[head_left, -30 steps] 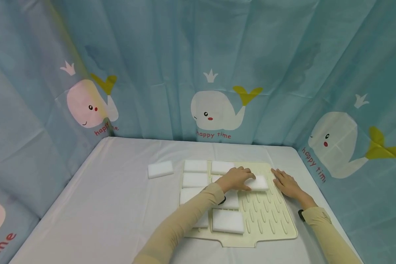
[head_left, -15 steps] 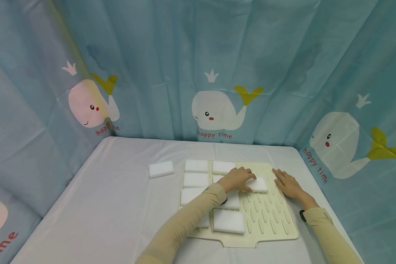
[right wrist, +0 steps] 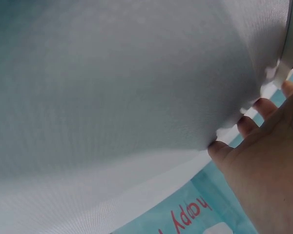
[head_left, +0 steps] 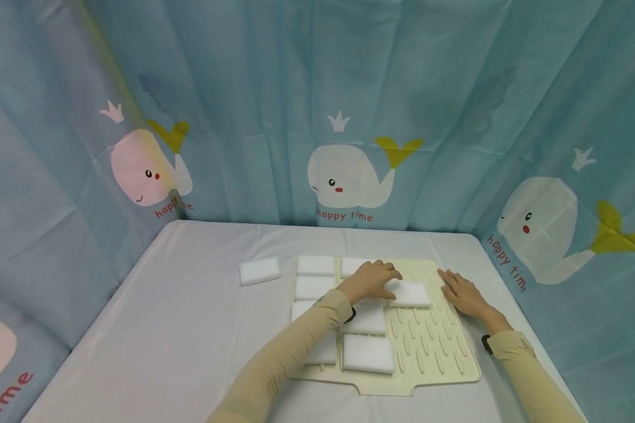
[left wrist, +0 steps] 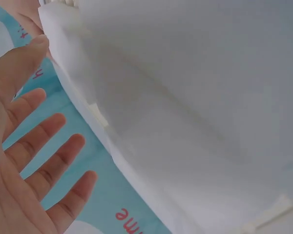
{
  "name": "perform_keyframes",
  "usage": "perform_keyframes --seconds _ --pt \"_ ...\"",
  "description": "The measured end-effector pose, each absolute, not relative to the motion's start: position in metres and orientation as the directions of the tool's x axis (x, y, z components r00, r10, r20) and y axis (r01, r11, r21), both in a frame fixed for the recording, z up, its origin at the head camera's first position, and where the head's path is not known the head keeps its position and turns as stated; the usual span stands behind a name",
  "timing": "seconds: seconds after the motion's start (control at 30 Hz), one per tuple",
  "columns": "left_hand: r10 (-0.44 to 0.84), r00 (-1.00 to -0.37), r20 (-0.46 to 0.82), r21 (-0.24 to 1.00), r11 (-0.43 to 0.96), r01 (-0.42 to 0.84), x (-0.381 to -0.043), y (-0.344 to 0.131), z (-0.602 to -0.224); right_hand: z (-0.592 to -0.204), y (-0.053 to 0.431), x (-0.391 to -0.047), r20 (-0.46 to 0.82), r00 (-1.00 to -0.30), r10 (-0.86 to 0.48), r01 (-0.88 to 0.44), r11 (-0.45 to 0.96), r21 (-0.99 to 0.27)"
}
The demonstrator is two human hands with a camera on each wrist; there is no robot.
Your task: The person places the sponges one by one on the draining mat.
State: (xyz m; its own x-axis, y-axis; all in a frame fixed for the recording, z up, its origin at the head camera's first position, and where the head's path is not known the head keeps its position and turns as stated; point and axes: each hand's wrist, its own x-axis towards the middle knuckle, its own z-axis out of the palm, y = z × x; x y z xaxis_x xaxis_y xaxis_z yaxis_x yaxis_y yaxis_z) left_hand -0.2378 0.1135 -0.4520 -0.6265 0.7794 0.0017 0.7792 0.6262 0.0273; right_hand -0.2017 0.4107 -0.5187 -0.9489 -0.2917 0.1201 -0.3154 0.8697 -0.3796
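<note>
Over a pale yellow ribbed tray is my left hand, its fingers spread apart. Beside its thumb and fingertips lies a white sponge block on the tray's right part. In the left wrist view the left hand's fingers extend with nothing in them. My right hand lies at the tray's right edge, fingers extended and touching down there. Several like sponges sit in two columns on the tray, including a front one and a back left one; the left arm partly covers some.
A single white sponge lies tilted on the white tablecloth, left of the tray. The tray's tab points toward me. Blue curtains with printed whales stand behind and beside the table.
My left hand has let go of the sponge at the tray's right part and drawn back to the left. That sponge has barely shifted. The right hand stays at the tray's edge.
</note>
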Motion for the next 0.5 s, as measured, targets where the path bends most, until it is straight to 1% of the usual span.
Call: perform_keyframes --seconds 0.5 --pt "0.767 -0.642 0.008 0.047 0.641 0.766 -0.245 0.072 -0.445 -0.525 0.415 -0.205 0.103 -0.954 -0.282 -0.300 0.872 -0.387"
